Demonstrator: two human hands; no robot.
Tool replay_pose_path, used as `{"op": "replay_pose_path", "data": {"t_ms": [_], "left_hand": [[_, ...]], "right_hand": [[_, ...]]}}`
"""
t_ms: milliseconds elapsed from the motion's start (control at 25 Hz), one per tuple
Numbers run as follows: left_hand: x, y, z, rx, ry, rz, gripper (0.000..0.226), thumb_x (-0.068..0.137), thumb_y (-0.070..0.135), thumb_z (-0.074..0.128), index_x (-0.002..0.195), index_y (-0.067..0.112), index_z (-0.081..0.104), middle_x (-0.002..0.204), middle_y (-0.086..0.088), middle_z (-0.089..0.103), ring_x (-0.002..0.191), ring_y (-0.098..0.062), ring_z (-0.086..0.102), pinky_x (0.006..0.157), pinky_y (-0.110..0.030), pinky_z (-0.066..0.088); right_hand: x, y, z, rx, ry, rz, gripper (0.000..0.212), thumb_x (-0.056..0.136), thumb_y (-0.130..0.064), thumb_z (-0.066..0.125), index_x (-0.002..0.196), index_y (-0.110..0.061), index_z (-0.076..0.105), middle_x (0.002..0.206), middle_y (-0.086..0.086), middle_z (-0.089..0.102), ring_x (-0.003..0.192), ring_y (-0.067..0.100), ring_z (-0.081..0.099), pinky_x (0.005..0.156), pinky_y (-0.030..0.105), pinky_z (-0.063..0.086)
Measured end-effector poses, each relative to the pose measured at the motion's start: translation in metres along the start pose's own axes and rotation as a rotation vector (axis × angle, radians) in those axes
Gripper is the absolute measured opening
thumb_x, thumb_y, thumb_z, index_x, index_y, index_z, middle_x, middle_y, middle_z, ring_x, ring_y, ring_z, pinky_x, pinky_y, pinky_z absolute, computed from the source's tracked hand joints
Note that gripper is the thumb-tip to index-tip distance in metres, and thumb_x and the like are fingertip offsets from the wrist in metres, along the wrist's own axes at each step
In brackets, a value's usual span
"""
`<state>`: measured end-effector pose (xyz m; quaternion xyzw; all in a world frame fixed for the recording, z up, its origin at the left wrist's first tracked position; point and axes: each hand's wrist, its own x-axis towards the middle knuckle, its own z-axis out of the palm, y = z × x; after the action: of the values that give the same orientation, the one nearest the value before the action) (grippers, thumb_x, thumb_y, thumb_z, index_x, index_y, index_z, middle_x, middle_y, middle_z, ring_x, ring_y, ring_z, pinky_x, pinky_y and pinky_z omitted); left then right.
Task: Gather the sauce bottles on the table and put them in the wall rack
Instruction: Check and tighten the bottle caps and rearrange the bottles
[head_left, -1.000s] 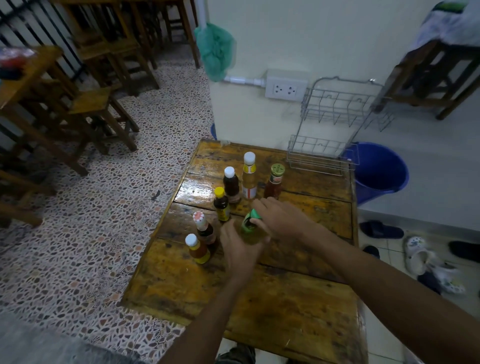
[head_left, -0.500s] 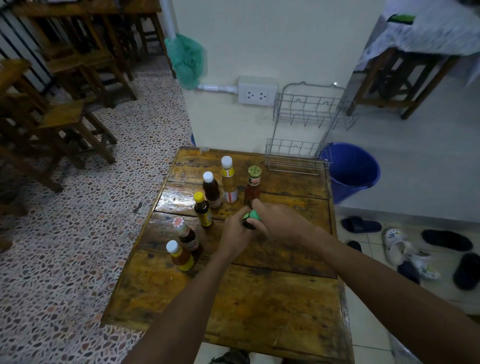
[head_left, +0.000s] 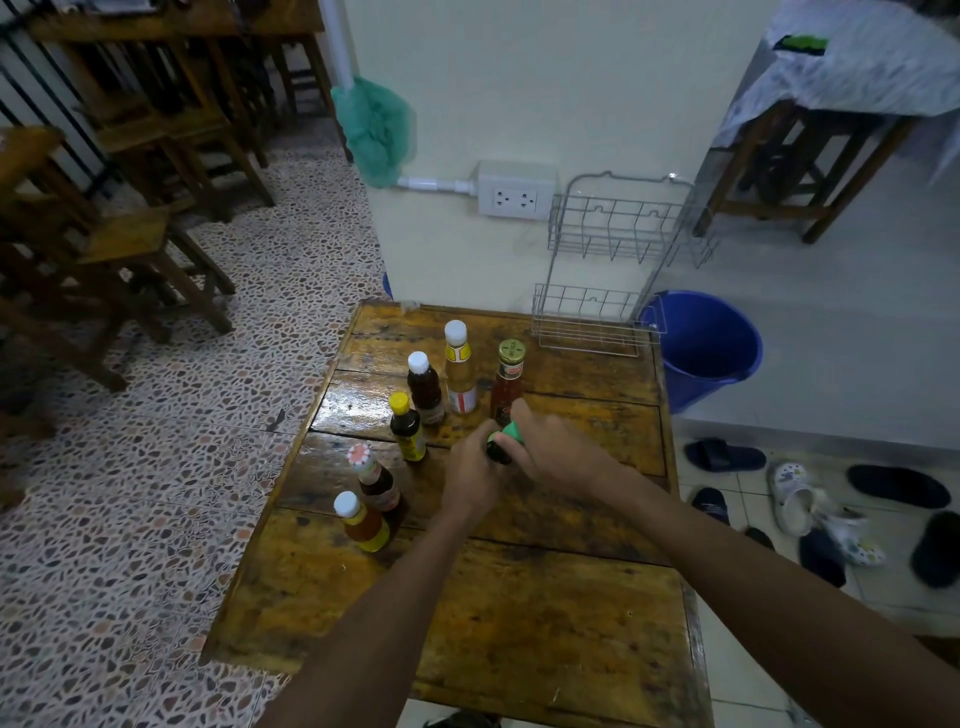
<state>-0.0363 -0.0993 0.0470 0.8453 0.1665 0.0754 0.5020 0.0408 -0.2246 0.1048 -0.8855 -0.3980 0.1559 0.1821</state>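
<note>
Desk: worn yellow-brown planks, carrying every bottle and both forearms.
Wall rack: two-tier wire frame on the cream wall, beyond the grip and to its right, lower basket just over the desk's far edge; both tiers bare.
Bucket: blue, on the floor right of the rack, well apart from the grip.
Left hand: fingers curled round the body of the green-capped bottle, holding it from the left.
Right hand: closed over the same bottle from the right, fingers at its cap; the two hands touch around it.
Green-capped bottle: dark glass, only cap and neck showing between the hands; whether it rests on the desk or is lifted cannot be told.
Red sauce bottle: gold lid, upright, just beyond the grip, nearly touching the right hand.
Tall pale bottle: white cap, yellow and red labels, beyond the grip, slightly left.
Dark white-capped bottle: beside the tall one, farther left.
Yellow-capped bottle: small and dark, just left of the grip.
Red-and-white-capped bottle: left of the grip, nearer the person.
Orange bottle: white cap, touching the last, farthest left and nearest.
</note>
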Motion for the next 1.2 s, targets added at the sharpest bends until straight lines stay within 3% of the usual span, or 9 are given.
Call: {"op": "replay_pose_path", "data": {"t_ms": [120,240,360,480,720,880,960,1040,1200], "left_hand": [[0.004,-0.002,0.000,-0.091,0.058,-0.038,0.011,0.087,0.014,0.067,0.094,0.022,0.062,0.083,0.010,0.069,0.076,-0.008,0.065,0.057,-0.027,0.052],[0.012,-0.002,-0.008,-0.250,-0.189,-0.064,0.019,0.087,0.007,0.064,0.092,0.025,0.067,0.084,0.013,0.071,0.079,-0.005,0.067,0.060,-0.018,0.048],[0.014,-0.007,-0.011,-0.267,-0.347,-0.093,0.018,0.081,0.010,0.074,0.091,0.026,0.072,0.090,0.009,0.075,0.089,-0.010,0.070,0.071,-0.028,0.055],[0.007,-0.010,-0.007,-0.278,-0.229,-0.117,0.017,0.081,0.015,0.077,0.095,0.023,0.071,0.091,0.008,0.075,0.088,-0.006,0.070,0.069,-0.024,0.055],[-0.004,-0.013,0.002,-0.199,0.007,-0.153,0.026,0.083,0.015,0.075,0.108,0.018,0.070,0.093,0.013,0.073,0.086,0.001,0.068,0.063,-0.014,0.051],[0.000,-0.028,-0.011,-0.225,-0.209,-0.201,0.019,0.080,0.007,0.076,0.086,0.025,0.071,0.081,0.012,0.073,0.075,-0.003,0.068,0.061,-0.023,0.050],[-0.001,-0.033,-0.016,-0.218,-0.278,-0.240,0.018,0.079,0.014,0.080,0.088,0.026,0.071,0.082,0.012,0.073,0.073,-0.001,0.067,0.063,-0.026,0.053],[-0.007,-0.036,-0.014,-0.201,-0.173,-0.236,0.022,0.079,0.018,0.080,0.096,0.026,0.069,0.090,0.011,0.074,0.082,-0.002,0.068,0.068,-0.026,0.055],[-0.015,-0.035,-0.011,-0.153,0.073,-0.202,0.027,0.083,0.014,0.075,0.107,0.023,0.067,0.091,0.011,0.073,0.081,-0.001,0.067,0.060,-0.019,0.050]], "right_hand": [[0.009,-0.003,0.002,-0.014,0.047,-0.024,0.026,0.108,-0.047,0.040,0.107,-0.021,0.041,0.083,0.000,0.058,0.065,0.015,0.054,0.052,0.030,0.044],[0.017,0.003,0.003,-0.264,0.155,-0.207,0.029,0.107,-0.048,0.035,0.103,-0.021,0.045,0.082,0.000,0.056,0.064,0.017,0.051,0.050,0.035,0.046],[0.024,0.010,0.010,-0.384,0.133,-0.264,0.033,0.102,-0.044,0.030,0.093,-0.017,0.047,0.067,0.004,0.055,0.051,0.021,0.043,0.040,0.033,0.038],[0.031,0.008,0.017,-0.379,0.118,-0.211,0.031,0.100,-0.042,0.025,0.090,-0.018,0.042,0.061,0.003,0.051,0.046,0.027,0.048,0.041,0.034,0.044],[0.037,0.003,0.028,-0.339,0.089,-0.111,0.021,0.106,-0.037,0.034,0.093,-0.021,0.036,0.062,-0.005,0.038,0.054,0.024,0.048,0.049,0.033,0.034],[0.034,0.010,0.037,-0.374,0.086,-0.311,0.038,0.105,-0.047,0.033,0.093,-0.016,0.052,0.064,-0.001,0.051,0.049,0.021,0.051,0.040,0.031,0.040],[0.032,0.012,0.042,-0.379,0.091,-0.352,0.035,0.104,-0.044,0.035,0.089,-0.017,0.051,0.059,0.000,0.053,0.043,0.021,0.049,0.035,0.029,0.036],[0.036,0.004,0.047,-0.352,0.113,-0.297,0.028,0.105,-0.039,0.033,0.091,-0.018,0.045,0.057,-0.002,0.048,0.042,0.023,0.049,0.037,0.029,0.032],[0.048,-0.010,0.053,-0.385,0.073,-0.207,0.029,0.108,-0.034,0.032,0.099,-0.013,0.049,0.066,0.004,0.056,0.053,0.030,0.059,0.045,0.035,0.044]]}}
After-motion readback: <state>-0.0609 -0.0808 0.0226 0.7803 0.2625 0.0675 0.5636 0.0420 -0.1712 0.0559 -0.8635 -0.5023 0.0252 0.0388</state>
